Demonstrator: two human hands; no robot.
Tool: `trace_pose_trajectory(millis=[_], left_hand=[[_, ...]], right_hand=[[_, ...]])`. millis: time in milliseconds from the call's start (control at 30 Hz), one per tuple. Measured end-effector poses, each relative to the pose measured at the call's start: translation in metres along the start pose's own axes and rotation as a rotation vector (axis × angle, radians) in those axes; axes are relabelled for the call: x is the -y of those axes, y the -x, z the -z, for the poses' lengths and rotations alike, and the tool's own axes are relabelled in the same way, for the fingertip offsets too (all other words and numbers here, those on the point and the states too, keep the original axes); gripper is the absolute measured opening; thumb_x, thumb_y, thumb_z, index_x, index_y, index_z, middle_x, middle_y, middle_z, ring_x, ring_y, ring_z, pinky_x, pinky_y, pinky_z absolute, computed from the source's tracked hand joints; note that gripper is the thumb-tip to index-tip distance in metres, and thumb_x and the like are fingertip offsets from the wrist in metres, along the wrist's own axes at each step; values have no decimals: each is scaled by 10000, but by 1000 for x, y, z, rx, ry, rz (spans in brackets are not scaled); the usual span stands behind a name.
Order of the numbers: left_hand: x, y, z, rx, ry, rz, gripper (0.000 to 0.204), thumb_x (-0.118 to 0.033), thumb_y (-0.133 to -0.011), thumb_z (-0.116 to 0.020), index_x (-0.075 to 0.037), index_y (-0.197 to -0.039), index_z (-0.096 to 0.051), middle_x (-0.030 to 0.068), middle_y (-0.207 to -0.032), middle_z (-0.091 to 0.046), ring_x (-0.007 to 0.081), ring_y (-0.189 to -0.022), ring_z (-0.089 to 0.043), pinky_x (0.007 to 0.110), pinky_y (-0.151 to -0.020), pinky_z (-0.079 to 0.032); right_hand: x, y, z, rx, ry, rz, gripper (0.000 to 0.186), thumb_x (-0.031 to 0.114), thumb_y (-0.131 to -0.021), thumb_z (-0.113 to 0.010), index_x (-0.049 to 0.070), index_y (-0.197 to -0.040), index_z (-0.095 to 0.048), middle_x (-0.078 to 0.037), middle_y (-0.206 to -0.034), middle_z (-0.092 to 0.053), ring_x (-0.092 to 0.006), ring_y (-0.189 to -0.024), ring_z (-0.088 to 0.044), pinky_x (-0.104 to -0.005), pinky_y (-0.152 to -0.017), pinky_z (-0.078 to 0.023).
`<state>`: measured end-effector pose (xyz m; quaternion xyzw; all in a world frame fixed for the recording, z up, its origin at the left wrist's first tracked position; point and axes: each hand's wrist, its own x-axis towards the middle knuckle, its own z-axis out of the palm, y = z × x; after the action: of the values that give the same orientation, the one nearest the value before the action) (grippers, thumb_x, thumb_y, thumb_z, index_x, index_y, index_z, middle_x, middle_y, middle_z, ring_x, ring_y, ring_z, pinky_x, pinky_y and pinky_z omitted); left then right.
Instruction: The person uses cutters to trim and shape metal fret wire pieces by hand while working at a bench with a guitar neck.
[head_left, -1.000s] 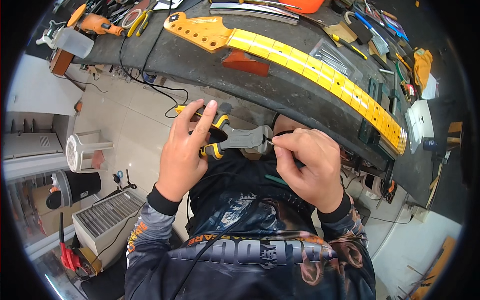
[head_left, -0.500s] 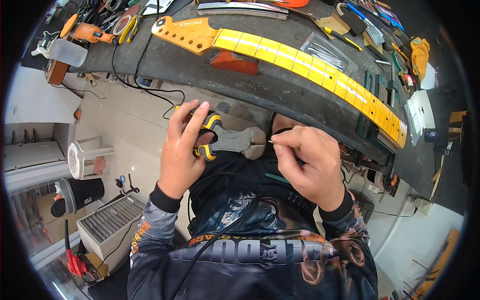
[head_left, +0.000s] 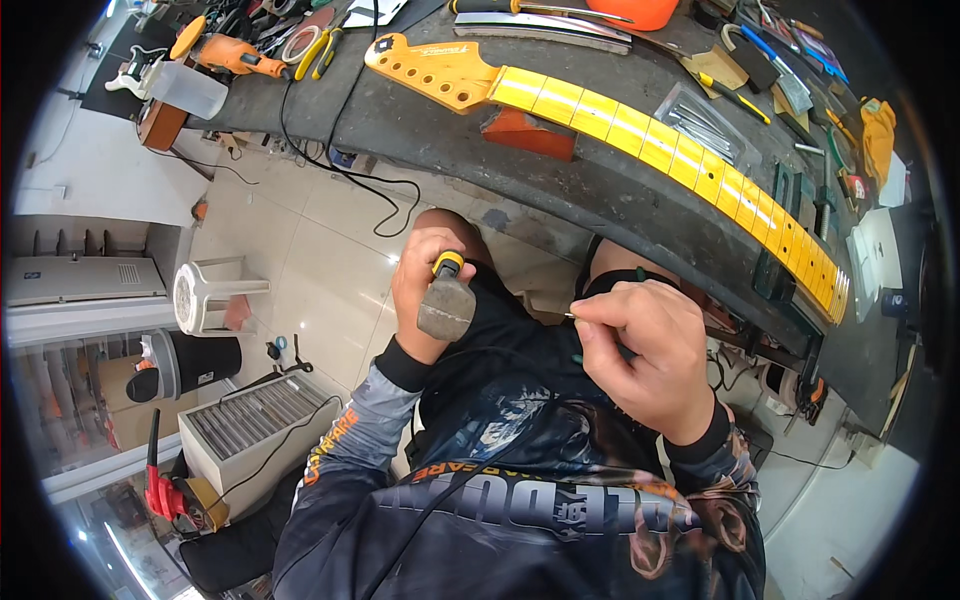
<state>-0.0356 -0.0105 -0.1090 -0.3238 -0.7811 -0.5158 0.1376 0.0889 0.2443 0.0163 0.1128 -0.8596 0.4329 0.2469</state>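
My left hand [head_left: 418, 285] is closed around the yellow-and-black handles of end-cutting nippers [head_left: 446, 309], whose grey head points toward me above my lap. To the right of it, my right hand [head_left: 652, 342] pinches a tiny, thin metal piece [head_left: 571, 316] between thumb and forefinger; it looks like a short bit of wire. A green tip [head_left: 577, 359] shows beside the right palm, mostly hidden, so I cannot tell whether that hand holds it. Beyond both hands, a guitar neck [head_left: 640, 143] with a glossy yellow fretboard lies across the bench.
The dark workbench [head_left: 400, 140] edge runs just beyond my knees. A reddish block [head_left: 528, 135] sits under the neck, and a green vise [head_left: 785, 235] near its right end. A clear tray of metal strips [head_left: 705, 125], an orange power tool [head_left: 235, 55] and black cables [head_left: 345, 172] lie around.
My left hand has turned the nippers so their head now points toward me, and its fingers have closed round the handles. The whole view has shifted, with the bench appearing further right.
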Motion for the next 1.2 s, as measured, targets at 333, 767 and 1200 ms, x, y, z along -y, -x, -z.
trace_pose_trajectory(millis=[333, 767, 1200], left_hand=[[-9, 4, 1, 24, 64, 103, 257, -23, -884, -871, -47, -1084, -712, 151, -1053, -782, 363, -976, -769, 413, -876, -597], [-10, -7, 6, 110, -28, -119, 344, -87, -1026, -796, -59, -1337, -652, 169, -1187, -770, 356, -1120, -737, 454, -997, -577], [-59, -33, 26, 223, -380, -105, 911, 181, -748, -766, -180, -1577, -654, 135, -1485, -651, 351, -1125, -666, 442, -908, -594]], right_hand=[[1, -1, -1, 1, -27, 12, 240, -27, -816, -857, 77, -1005, -752, -84, -820, -760, -301, -687, -730, -396, -647, -561], [16, -11, -4, 35, -56, 27, 240, -19, -811, -861, 91, -999, -760, -62, -769, -703, -271, -665, -709, -392, -593, -498], [9, -7, -1, -10, 19, 18, 221, -15, -821, -853, 89, -973, -730, -61, -792, -716, -284, -686, -714, -400, -615, -522]])
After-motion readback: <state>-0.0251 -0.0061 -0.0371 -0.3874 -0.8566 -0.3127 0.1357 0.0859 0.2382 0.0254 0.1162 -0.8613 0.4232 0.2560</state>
